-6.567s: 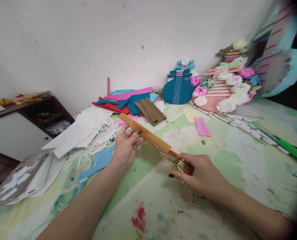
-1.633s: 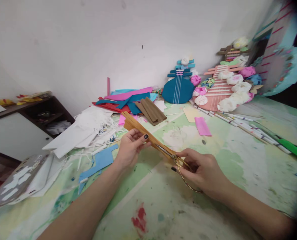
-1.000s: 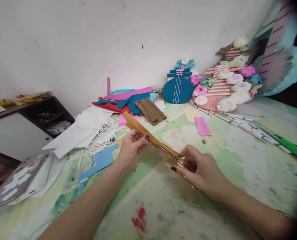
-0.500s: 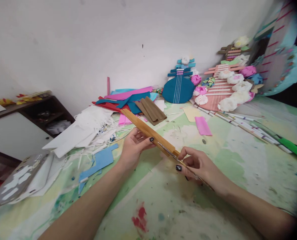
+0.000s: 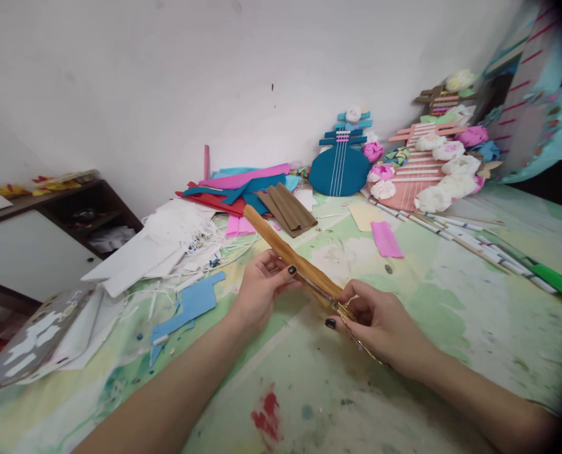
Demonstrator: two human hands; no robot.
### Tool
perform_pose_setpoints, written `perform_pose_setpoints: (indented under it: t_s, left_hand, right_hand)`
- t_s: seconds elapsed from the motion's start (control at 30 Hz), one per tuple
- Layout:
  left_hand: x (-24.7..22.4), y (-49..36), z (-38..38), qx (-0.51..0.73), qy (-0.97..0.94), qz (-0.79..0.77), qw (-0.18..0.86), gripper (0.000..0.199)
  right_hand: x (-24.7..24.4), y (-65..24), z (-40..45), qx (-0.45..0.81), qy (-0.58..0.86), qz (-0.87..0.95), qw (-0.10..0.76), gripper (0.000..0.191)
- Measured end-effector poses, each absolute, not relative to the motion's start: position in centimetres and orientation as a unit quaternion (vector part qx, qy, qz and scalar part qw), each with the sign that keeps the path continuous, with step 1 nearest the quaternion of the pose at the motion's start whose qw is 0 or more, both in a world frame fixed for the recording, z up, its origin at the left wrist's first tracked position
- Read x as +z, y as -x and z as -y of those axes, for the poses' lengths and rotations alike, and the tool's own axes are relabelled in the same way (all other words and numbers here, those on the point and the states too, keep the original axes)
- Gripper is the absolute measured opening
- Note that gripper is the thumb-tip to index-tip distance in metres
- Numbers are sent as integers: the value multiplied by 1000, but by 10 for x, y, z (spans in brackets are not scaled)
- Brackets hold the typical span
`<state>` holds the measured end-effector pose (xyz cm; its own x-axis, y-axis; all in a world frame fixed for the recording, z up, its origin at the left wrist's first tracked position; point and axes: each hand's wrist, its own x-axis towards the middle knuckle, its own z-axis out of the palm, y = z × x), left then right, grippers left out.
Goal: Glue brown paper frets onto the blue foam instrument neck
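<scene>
The right hand (image 5: 380,321) has its fingers clamped on scissors (image 5: 335,304), partly hiding them. The left hand (image 5: 263,287) pinches a long, ochre, slightly wavy strip (image 5: 280,243).

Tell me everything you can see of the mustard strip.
The mustard strip is long, narrow and slightly wavy, apparently crepe-like paper. It slants from upper left to lower right, above the green-patterned tabletop. The left hand's grip holds it near mid-length. The scissors lie along its near edge, lower right; whether the right hand's grip touches it is unclear.
</scene>
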<state>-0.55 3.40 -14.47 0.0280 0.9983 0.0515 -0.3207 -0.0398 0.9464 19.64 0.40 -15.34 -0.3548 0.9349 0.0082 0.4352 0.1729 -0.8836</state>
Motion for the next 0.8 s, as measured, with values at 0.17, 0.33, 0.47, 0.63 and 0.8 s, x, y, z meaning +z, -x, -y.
perform_pose_setpoints:
  t_s: [0.17, 0.33, 0.47, 0.63, 0.8]
  left_hand:
    - [-147, 4, -34, 583, -393, -374, 605, 37]
    - [-148, 2, -35, 591, -362, -364, 622, 39]
    - [-148, 2, -34, 596, -361, -360, 621, 40]
    - [-147, 2, -33, 603, -382, -354, 604, 40]
    - [-148, 0, -31, 593, -387, -353, 611, 38]
  right_hand:
    - [-152, -195, -2, 387, 488, 723, 299, 27]
    - [-153, -195, -3, 378, 497, 720, 304, 30]
    - [-152, -193, -1, 377, 497, 718, 310, 28]
    - [-145, -190, 3, 380, 502, 710, 315, 24]
    - [-145, -191, 3, 389, 502, 706, 312, 28]
